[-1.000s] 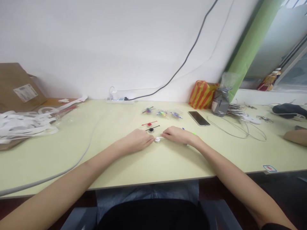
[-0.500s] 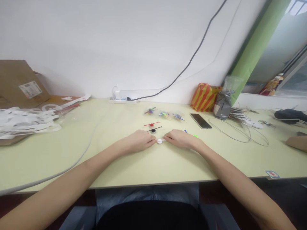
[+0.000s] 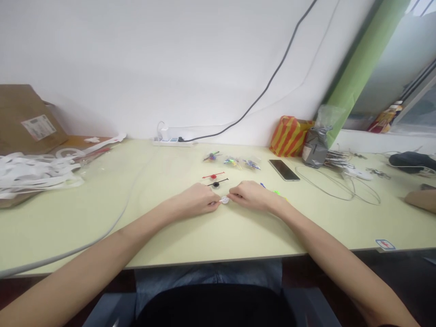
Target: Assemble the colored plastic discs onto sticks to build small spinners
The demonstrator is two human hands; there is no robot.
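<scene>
A small white spinner (image 3: 224,200), a round disc with a thin arm, lies between my two hands at the middle of the table. My left hand (image 3: 197,200) is closed, its thumb and finger pinching the left end of the arm. From the other side my right hand (image 3: 250,195) pinches at the disc's right edge; its fingertips partly cover that end. Just beyond are a black arrow spinner (image 3: 215,185) and a red arrow spinner (image 3: 213,176). Blue and bright green pieces (image 3: 276,192) show behind my right hand, partly hidden by it.
Several small bags of coloured parts (image 3: 232,162) lie farther back. A phone (image 3: 284,170), a striped bag (image 3: 289,136) and a thin looped cable (image 3: 335,195) are on the right. White strips (image 3: 37,175) and a cardboard box (image 3: 29,120) stand left. Another person's arm (image 3: 420,200) rests far right.
My right hand's fingertips have come closer to the disc of the white spinner. More of the arm shows on the left-hand side. The whole view has shifted slightly.
</scene>
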